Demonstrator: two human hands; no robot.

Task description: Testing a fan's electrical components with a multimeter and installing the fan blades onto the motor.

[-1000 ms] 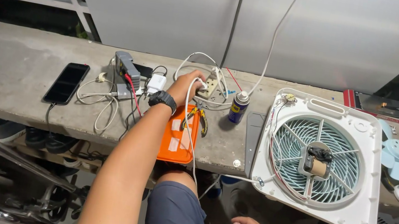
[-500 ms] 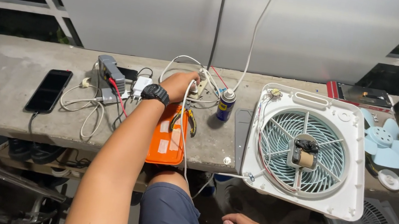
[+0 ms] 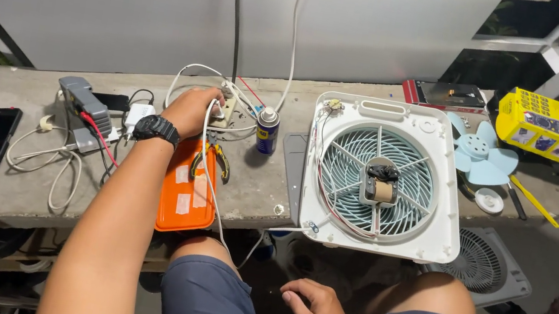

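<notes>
Left hand (image 3: pixel 194 110), mid-frame, is closed around a white cable (image 3: pixel 210 168) at the power strip (image 3: pixel 228 111). Right hand (image 3: pixel 318 312), bottom centre, rests loosely curled and empty between the knees. Below the left hand, an orange case (image 3: pixel 185 198) lies shut, pliers (image 3: pixel 212 159) on its lid.

A person in dark blue shorts (image 3: pixel 214 310), both knees bare, seen from above. The left hand (image 3: pixel 193 110) and right hand (image 3: pixel 314 310) are bare, without gloves or rings, and both forearms are uncovered with no sleeve in view. A black digital wristwatch (image 3: pixel 156 129) with a chunky case and black strap circles the left wrist.
</notes>
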